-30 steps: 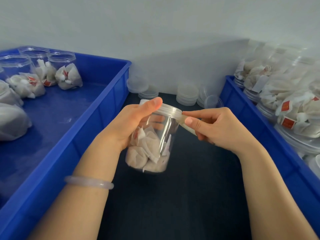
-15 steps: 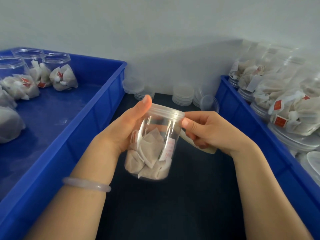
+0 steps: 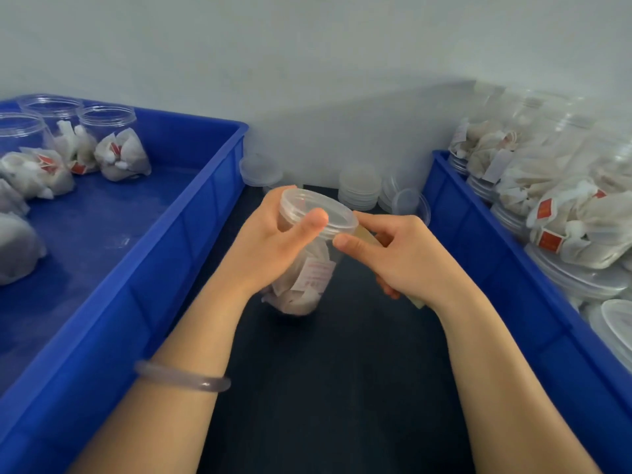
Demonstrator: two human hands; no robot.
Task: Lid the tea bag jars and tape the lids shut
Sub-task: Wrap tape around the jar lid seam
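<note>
A dark, matte desk [image 3: 342,388] runs up the middle of the frame to a plain pale wall [image 3: 307,63]. It is flanked by two glossy blue plastic crates with straight, ribbed walls. The left crate [image 3: 191,234] fills the left side, and the right crate [image 3: 478,241] slants down the right edge.

In the upper left, inside the left crate, stand open clear jars [image 3: 106,131], round and thin-walled. Each holds crumpled white tea bags with red tags. The right crate is heaped with lidded jars [image 3: 564,206] lying on their sides. At the back of the desk, against the wall, sit stacks of translucent round lids [image 3: 359,186].

At centre frame is the jar [image 3: 307,282], clear plastic and cylindrical, packed with soft whitish tea bags and tilted. Its base is low over the desk, but whether it touches cannot be told. A ridged, translucent lid [image 3: 318,210] sits on its mouth.

The left grip [image 3: 270,248] is wrapped round the jar's upper part, with the thumb lying across the lid's rim and the fingers curled behind. A smooth, pale bracelet [image 3: 181,378] circles that wrist.

The right grip [image 3: 403,258], just right of the lid, pinches a pale yellowish strip of tape [image 3: 367,236] between thumb and forefinger at the lid's edge. Its other fingers are curled under. A little more of the yellowish material shows below the heel of that hand.
</note>
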